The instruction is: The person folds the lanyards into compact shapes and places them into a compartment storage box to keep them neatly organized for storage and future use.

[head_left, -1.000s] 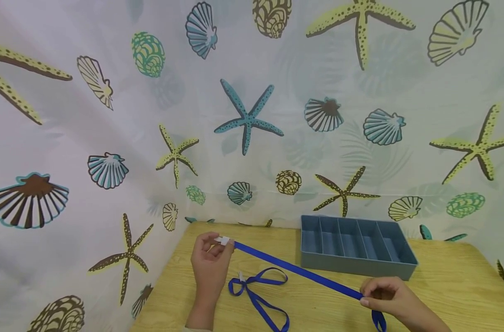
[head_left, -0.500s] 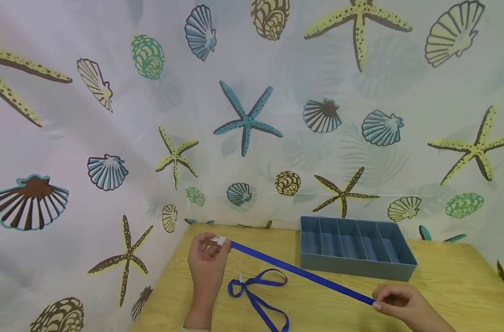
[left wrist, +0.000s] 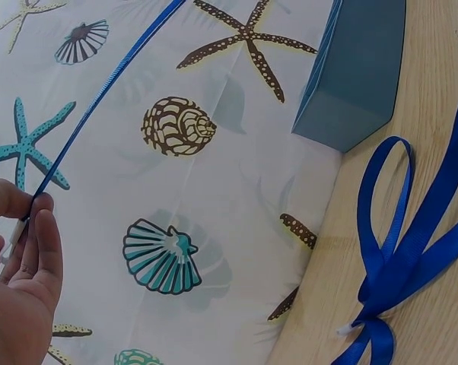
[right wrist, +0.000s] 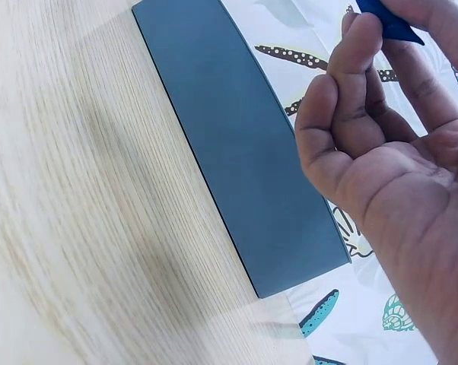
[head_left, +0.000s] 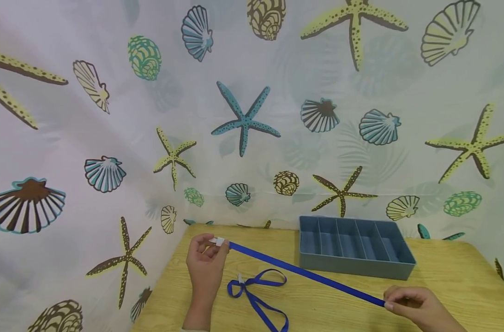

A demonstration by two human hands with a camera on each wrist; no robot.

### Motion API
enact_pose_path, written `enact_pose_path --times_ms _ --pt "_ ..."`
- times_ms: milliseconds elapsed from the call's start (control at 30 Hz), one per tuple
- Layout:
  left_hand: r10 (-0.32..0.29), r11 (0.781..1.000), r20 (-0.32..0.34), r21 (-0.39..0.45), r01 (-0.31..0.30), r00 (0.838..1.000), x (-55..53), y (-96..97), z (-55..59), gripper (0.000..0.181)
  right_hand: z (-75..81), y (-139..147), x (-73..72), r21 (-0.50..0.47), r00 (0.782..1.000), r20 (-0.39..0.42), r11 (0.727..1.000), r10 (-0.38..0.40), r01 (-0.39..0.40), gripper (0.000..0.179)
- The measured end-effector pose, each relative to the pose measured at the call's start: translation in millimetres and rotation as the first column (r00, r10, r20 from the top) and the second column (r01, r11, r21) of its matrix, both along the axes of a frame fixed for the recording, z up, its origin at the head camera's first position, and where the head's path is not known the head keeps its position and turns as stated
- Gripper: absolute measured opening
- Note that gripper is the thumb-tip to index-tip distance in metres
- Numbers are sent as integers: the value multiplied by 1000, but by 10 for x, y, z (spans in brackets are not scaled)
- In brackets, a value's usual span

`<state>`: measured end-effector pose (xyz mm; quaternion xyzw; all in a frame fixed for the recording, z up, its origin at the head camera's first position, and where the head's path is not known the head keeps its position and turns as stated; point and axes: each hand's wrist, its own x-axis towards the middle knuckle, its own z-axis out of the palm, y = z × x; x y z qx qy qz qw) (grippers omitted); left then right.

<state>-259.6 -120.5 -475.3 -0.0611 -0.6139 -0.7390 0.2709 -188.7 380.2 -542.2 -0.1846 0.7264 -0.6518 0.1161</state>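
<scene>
A blue lanyard [head_left: 306, 273] is stretched taut in the air, slanting down from left to right. My left hand [head_left: 205, 267] pinches its upper end at the white clip [head_left: 220, 241], thumb against fingers. At the lower end, my right hand [head_left: 420, 305] pinches the strap; in the right wrist view a short piece of blue strap [right wrist: 396, 26] shows between thumb and fingers. Below the stretched strap, a second blue lanyard [left wrist: 419, 247] lies loosely looped on the table, with a small white fitting [head_left: 241, 278] at its crossing.
A blue-grey tray [head_left: 356, 266] with several narrow compartments stands at the back right of the wood-grain table [head_left: 327, 318]. Behind and to the left hangs a white curtain [head_left: 277, 69] printed with shells and starfish.
My right hand has moved to the right and slightly down, lengthening the taut stretch; the blue tail hanging below it is no longer seen. My left hand has barely shifted.
</scene>
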Motion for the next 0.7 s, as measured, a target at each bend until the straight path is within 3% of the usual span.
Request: enact_pose_path --times_ms 167,300,500,600,700 --pt "-3 1000 6 -4 3 1000 6 14 6 37 -47 25 -2 -139 993 -80 986 84 -94 27" --pt "-10 1000 6 1 10 1000 10 16 5 37 -49 61 -3 -144 993 -81 984 89 -100 32" --pt "-11 1000 -5 -4 11 1000 4 7 -2 37 3 80 7 44 999 4 998 -43 43 29" --pt "-8 1000 -13 -8 8 1000 -1 -1 -9 37 30 43 21 134 987 50 980 -155 147 24" --pt "-5 1000 -17 -9 5 1000 -4 -12 -19 37 57 -24 33 200 958 62 944 -281 264 27"
